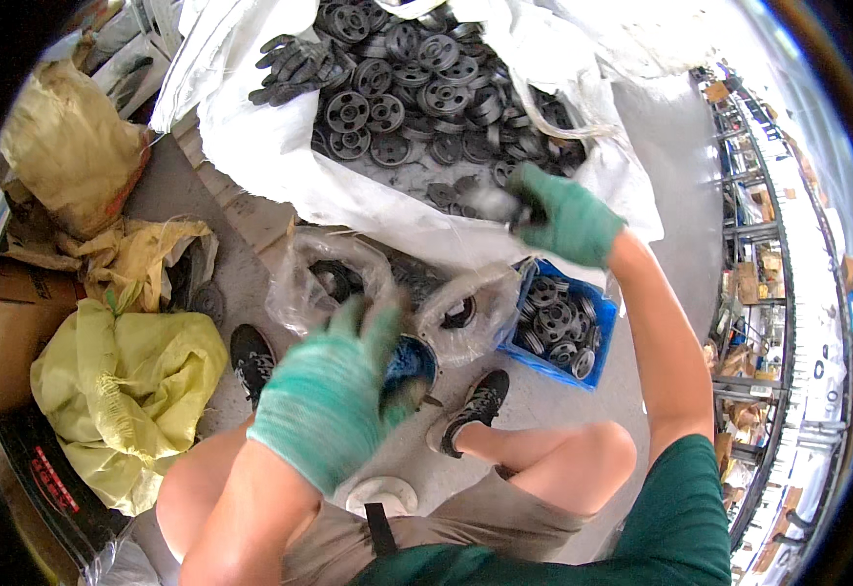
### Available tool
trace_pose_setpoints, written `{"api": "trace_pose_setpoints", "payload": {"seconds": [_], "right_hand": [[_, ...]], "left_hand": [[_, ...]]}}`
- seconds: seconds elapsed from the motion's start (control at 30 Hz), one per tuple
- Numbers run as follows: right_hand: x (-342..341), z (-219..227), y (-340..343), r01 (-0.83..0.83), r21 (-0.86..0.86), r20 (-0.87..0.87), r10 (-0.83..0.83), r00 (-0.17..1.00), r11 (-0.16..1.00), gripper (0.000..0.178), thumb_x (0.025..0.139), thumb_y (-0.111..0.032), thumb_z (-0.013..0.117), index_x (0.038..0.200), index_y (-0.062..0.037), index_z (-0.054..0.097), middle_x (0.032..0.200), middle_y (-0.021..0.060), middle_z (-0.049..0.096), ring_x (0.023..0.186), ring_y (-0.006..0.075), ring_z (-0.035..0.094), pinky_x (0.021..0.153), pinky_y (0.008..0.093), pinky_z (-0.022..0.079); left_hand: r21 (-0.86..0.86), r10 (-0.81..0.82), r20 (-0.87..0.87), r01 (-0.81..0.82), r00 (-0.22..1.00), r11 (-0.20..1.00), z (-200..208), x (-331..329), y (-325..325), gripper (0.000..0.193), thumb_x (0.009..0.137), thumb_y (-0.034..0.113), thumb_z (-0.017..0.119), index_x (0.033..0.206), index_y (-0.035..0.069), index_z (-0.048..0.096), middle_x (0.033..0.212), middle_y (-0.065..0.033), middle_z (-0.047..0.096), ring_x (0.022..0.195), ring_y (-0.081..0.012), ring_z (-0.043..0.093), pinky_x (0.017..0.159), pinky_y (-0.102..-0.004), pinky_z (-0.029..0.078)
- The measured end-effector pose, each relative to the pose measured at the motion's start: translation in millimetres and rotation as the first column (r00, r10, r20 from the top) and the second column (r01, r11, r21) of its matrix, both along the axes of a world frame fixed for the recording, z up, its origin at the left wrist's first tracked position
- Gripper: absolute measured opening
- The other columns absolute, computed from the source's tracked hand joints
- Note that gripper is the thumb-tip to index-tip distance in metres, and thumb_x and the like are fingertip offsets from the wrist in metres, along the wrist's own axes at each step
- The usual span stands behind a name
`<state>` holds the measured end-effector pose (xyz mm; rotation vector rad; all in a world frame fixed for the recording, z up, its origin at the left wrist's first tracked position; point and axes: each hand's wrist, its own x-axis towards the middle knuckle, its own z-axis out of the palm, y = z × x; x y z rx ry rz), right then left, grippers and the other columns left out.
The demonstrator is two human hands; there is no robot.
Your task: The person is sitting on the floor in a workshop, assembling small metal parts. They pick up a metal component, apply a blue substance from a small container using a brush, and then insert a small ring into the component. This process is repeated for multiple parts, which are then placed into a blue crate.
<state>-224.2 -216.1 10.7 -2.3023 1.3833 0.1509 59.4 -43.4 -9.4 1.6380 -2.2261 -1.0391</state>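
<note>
My left hand [319,405], in a green knit glove, is over the floor between my shoes. Its fingers are smeared by motion, but the thumb stands apart from them. Just beyond the thumb is a round blue thing [415,363] with a dark edge, partly covered by the hand. My right hand [573,220], gloved the same way, is at the near right edge of a large white sack [270,146]. Its fingers are closed around a small dark piece, too blurred to name. Many black spoked wheels [441,96] lie heaped inside the sack.
A blue crate [553,369] of wheels stands below my right hand. Clear plastic bags [460,313] with black parts sit beside it. Dark gloves [294,68] rest on the heap. Yellow sacks [133,381] and a cardboard box [21,327] are at left, shelving [753,234] at right.
</note>
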Motion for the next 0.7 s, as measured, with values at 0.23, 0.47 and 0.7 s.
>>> {"api": "trace_pose_setpoints", "payload": {"seconds": [0.23, 0.47, 0.7], "right_hand": [[18.6, 41.9, 142.2, -0.369, 0.165, 0.532, 0.233, 0.814, 0.915, 0.05, 0.08, -0.008, 0.078, 0.128, -0.0089, 0.065, 0.118, 0.0121, 0.068, 0.106, 0.0264, 0.067, 0.092, 0.0386, 0.056], [2.8, -49.1, 176.8, 0.065, 0.463, 0.594, -0.364, 0.717, 0.884, 0.059, 0.087, -0.015, 0.075, 0.142, -0.0073, 0.054, 0.125, 0.0164, 0.066, 0.109, 0.0296, 0.067, 0.091, 0.038, 0.054], [-2.7, -185.3, 230.1, 0.016, 0.486, -0.169, 0.076, 0.983, 0.874, 0.073, 0.088, -0.028, 0.075, 0.152, -0.015, 0.044, 0.13, 0.0243, 0.064, 0.118, 0.0427, 0.061, 0.098, 0.0483, 0.05]], "left_hand": [[0.314, 0.051, -0.804, 0.35, 0.593, 0.883, -10.2, -18.0, 26.9, 0.095, 0.091, 0.055, 0.072, 0.158, 0.0, 0.031, 0.138, -0.0247, 0.058, 0.118, -0.0304, 0.064, 0.099, -0.0379, 0.051], [0.567, 0.414, -0.751, 0.183, 0.514, 0.803, -32.4, 6.1, 55.7, 0.07, 0.105, 0.051, 0.054, 0.155, 0.006, 0.038, 0.133, -0.0054, 0.06, 0.114, -0.0134, 0.058, 0.098, -0.0301, 0.048], [0.494, 0.494, -0.87, 0.018, -0.008, 0.87, -29.7, 13.5, 45.0, 0.066, 0.1, 0.054, 0.06, 0.149, 0.01, 0.05, 0.14, -0.0063, 0.06, 0.126, -0.017, 0.057, 0.112, -0.0351, 0.044]]}}
